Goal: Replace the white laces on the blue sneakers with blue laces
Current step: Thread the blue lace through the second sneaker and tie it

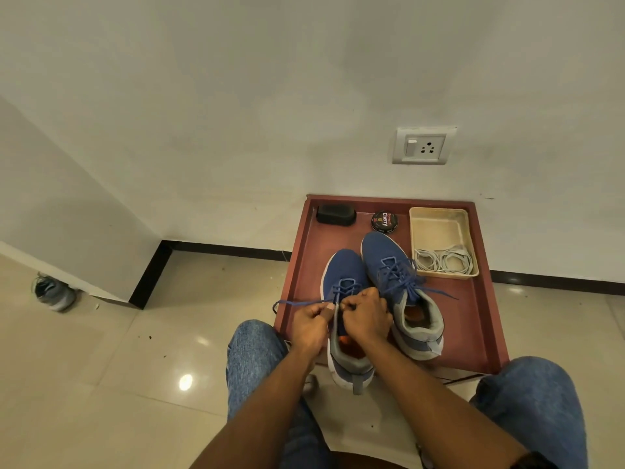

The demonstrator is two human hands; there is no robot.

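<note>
— Which way do the two blue fabric sneakers point?
— The left blue sneaker (343, 282) and the right blue sneaker (389, 265) lie lengthwise, toes toward the white wall (304, 96), heels toward the person, on the red-brown low table (480, 316).
— And the hands?
— The left hand (309, 324) pinches a blue lace (297, 302) that runs out leftward; the right hand (367, 318) is curled round lace at the left sneaker's eyelets.
— The old ones?
— The coiled white laces (443, 260) sit in a beige plastic tray (439, 228). Beige glossy floor tiles (135, 350) surround the table.
</note>
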